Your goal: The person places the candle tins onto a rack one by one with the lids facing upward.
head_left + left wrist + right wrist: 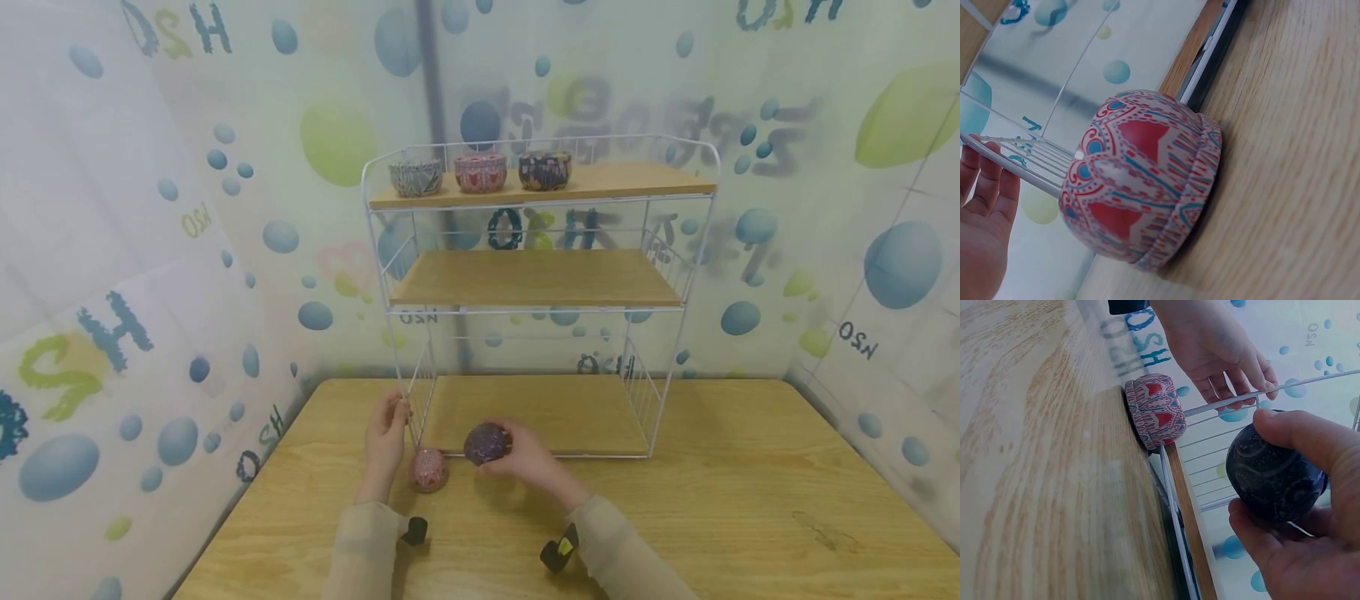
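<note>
My right hand [528, 457] holds a dark purple patterned round tin [486, 443] between thumb and fingers, in front of the bottom shelf's front edge. In the right wrist view the dark tin [1275, 469] shows pale swirls. With its fingers at the left front post of a white wire rack [397, 354], my left hand [387, 429] grips the post lightly. A red, white and blue patterned tin [1141, 178] sits on the table by the foot of that post, banded rim side down. It also shows as a tin [1155, 411] in the right wrist view.
Three patterned tins, one grey-green [417, 177], one red-pink [481, 172] and one dark blue [545, 170], stand in a row on the wooden top shelf [637, 177]. Below are a middle shelf [540, 277] and a bottom shelf [555, 408]. The rack stands on a wooden table [750, 500].
</note>
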A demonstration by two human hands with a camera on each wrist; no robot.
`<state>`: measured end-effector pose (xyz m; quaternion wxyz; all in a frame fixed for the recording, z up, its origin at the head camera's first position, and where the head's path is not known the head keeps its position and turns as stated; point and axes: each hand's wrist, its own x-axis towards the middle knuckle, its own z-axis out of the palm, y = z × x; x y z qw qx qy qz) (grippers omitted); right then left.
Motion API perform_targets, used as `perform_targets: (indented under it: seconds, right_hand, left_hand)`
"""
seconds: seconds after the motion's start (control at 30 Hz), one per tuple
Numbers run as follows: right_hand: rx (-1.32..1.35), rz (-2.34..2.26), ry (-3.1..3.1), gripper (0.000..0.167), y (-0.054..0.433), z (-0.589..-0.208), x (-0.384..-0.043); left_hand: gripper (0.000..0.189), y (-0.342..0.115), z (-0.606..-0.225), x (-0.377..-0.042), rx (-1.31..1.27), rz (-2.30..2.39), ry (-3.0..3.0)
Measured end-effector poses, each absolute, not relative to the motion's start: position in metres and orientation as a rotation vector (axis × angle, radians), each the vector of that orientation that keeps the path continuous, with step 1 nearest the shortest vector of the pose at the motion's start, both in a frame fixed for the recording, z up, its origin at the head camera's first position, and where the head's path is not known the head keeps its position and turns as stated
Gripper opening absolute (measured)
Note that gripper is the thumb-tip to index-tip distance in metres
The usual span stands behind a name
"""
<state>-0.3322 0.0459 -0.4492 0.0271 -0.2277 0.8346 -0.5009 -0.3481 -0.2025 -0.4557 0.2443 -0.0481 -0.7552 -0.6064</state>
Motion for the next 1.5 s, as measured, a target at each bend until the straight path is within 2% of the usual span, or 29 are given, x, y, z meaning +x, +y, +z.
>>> perform_targets:
  seconds: [0.27,0.5,0.73,0.83,1.0,1.27,1.5]
  right_hand:
    - [-0.704,-1.55,2.597,0.08,0.043,-0.454,-0.331]
    - [-0.7,-1.586,2.537,0.08,0.039,-0.459,-0.332]
    - [-0.68,-1.606,2.513,0.08,0.038,-0.462,-0.334]
    - [-0.683,-1.6,2.526,0.08,0.038,-0.464,-0.336]
    - [-0.696,-1.599,2.531,0.08,0.039,-0.465,-0.337]
    - [-0.717,-1.651,2.467,0.079,0.037,-0.467,-0.34]
    - [-0.728,-1.69,2.419,0.075,0.035,-0.464,-0.34]
  left_hand:
    - [0.032,-0.204,-0.462,-0.347,-0.173,-1.618,-2.025]
    - [0.03,-0.204,-0.46,-0.347,-0.192,-1.642,-2.008]
    - [0.026,-0.194,-0.427,-0.323,-0.161,-1.716,-2.053]
    - [0.026,-0.193,-0.427,-0.322,-0.158,-1.718,-2.047]
    - [0.023,-0.194,-0.43,-0.325,-0.164,-1.686,-2.04]
    - [0.025,-0.202,-0.455,-0.344,-0.118,-1.679,-2.042]
    - [0.024,-0.202,-0.458,-0.347,-0.144,-1.659,-2.011]
